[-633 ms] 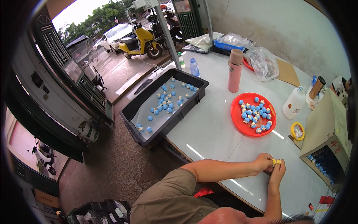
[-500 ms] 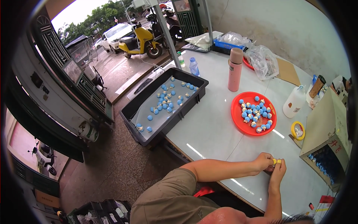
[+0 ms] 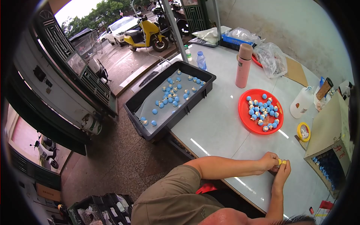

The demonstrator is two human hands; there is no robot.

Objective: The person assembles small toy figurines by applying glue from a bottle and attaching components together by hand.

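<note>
My left hand [image 3: 269,162] and my right hand [image 3: 282,173] meet over the near right part of the white table [image 3: 225,138]. Both are closed, fingertips pressed together. Yellow bands [image 3: 281,162] wrap the digits where they meet. Whatever lies between the fingers is hidden or too small to make out. Beyond the hands sits a round red plate [image 3: 244,122], holding many small blue balls [image 3: 261,109] with cream-coloured tufts. To the right, an open-fronted box [image 3: 325,129] has more small blue pieces [image 3: 323,172] inside.
At the left, a black tray [image 3: 168,125] holds scattered blue balls. A pink thermos [image 3: 243,69], a white bottle [image 3: 301,103] and a yellow tape roll [image 3: 303,132] surround the plate. Plastic bags [image 3: 272,60] lie at the back. Black crates [image 3: 99,210] stand on the floor.
The view has shifted slightly, so the table and its objects appear a little further right. Both hands stay pressed together in much the same pose.
</note>
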